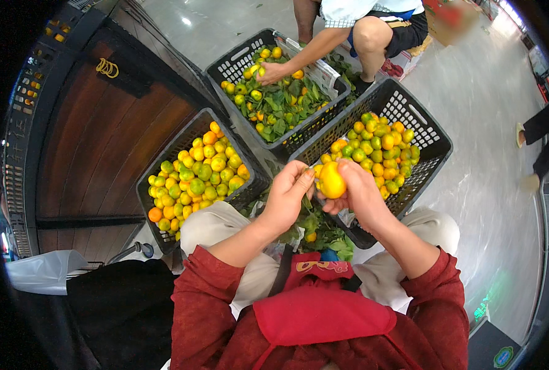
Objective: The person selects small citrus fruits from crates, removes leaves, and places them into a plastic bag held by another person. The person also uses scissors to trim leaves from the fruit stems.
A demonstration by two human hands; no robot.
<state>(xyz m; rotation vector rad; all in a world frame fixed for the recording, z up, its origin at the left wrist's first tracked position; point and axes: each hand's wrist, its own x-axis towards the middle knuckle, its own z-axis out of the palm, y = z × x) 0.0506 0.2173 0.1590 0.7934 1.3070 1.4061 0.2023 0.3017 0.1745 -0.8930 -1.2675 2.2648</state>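
Observation:
A yellow-orange mandarin [332,180] is held up in front of me in the curled fingers of my right hand [362,192]. Close beside it, my left hand [288,190] has thumb and fingers pinched together; what is between them is too small to make out. Both hands are over the near end of a black crate [432,126], which holds loose yellow and green mandarins [379,148]. To the left, another black crate [209,115] is heaped with mandarins [203,169]. Green leaves [327,234] lie below my hands, between my knees.
A third black crate [274,148] at the far side contains leafy mandarins [280,102]. A co-worker's hand [271,73] reaches into it. Wooden panelling [101,154] stands on the left, and shiny grey floor [472,185] spreads to the right. Another person's legs [543,139] show at far right.

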